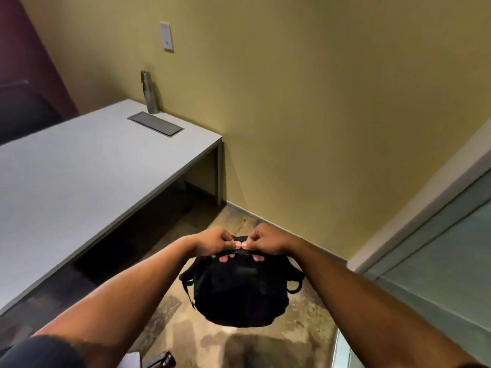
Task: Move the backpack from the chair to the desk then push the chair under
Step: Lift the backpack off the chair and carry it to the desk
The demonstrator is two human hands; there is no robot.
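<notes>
A black backpack (240,290) hangs in the air above the floor, to the right of the desk. My left hand (215,241) and my right hand (265,241) sit side by side, both gripping its top handle, thumbs nearly touching. The grey desk (79,176) stretches along the left, its near edge well left of the bag. A dark piece at the bottom edge (159,361) may be part of the chair; I cannot tell.
A metal water bottle (150,92) stands at the desk's far end against the yellow wall (318,102). A recessed cable hatch (155,124) lies in the desktop. A glass partition (438,261) closes the right side. Another dark chair (24,110) is far left.
</notes>
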